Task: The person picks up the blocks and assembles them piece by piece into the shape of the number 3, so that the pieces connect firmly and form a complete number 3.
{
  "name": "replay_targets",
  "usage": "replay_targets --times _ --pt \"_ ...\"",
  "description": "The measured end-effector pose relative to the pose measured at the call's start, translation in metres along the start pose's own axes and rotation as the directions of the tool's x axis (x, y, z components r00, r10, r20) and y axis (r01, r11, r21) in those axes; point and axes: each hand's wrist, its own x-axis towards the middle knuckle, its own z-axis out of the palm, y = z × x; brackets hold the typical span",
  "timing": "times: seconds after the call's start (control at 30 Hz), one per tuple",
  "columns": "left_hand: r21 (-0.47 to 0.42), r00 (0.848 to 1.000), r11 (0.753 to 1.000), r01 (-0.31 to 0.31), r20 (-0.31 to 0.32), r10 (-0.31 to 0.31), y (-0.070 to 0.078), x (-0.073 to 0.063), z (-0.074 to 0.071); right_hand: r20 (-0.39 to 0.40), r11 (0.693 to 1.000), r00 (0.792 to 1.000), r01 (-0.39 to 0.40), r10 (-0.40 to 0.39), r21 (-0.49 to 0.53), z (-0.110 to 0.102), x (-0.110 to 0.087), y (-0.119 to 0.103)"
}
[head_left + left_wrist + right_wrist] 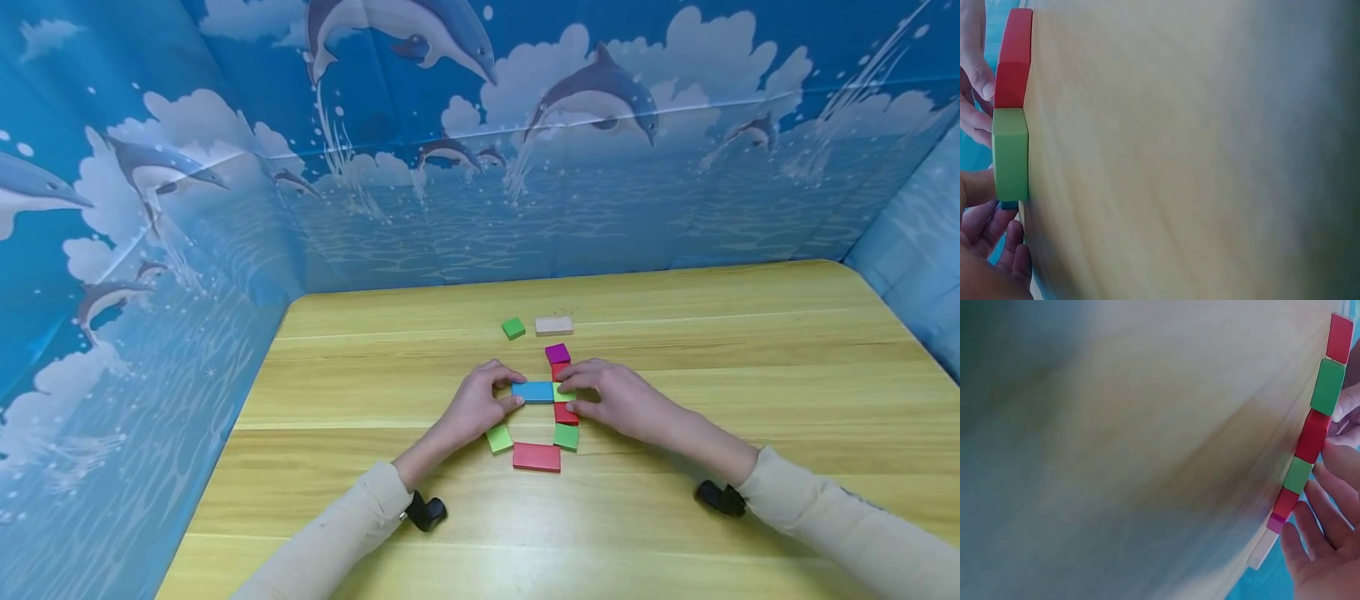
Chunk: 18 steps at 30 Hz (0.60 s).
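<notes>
My left hand [480, 402] pinches the left end of a blue block [534, 392] between thumb and finger. The blue block's right end meets a lime block [567, 397] in an upright row. Fingers of my right hand [630, 402] touch that lime block, while its thumb lies against the red block [566, 413] below. Another red block [559, 369] and a purple block [557, 353] continue the row upward. A green block [566, 437] forms its lower end. In the right wrist view the right fingers [1316, 531] look loosely extended beside the row.
Nearer me lie a long red block [536, 457] and a tilted lime block [498, 439]. Beyond the row are a small green block [513, 327] and a pale pink block [553, 326]. A dolphin-print curtain [480, 217] stands behind the wooden table [675, 317].
</notes>
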Motion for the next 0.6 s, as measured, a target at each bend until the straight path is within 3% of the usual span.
replay_targets --times 0.33,0.6 --pt "0.000 1.000 1.000 -0.002 0.017 0.002 0.0015 -0.0004 -0.0019 -0.022 0.999 1.000 -0.004 0.005 0.041 0.0024 -0.0004 0.0003" --pt "0.064 0.995 0.997 -0.051 0.093 0.045 0.0068 0.0038 -0.0077 0.005 0.999 1.000 -0.010 0.009 0.052 0.0016 -0.0004 0.0025"
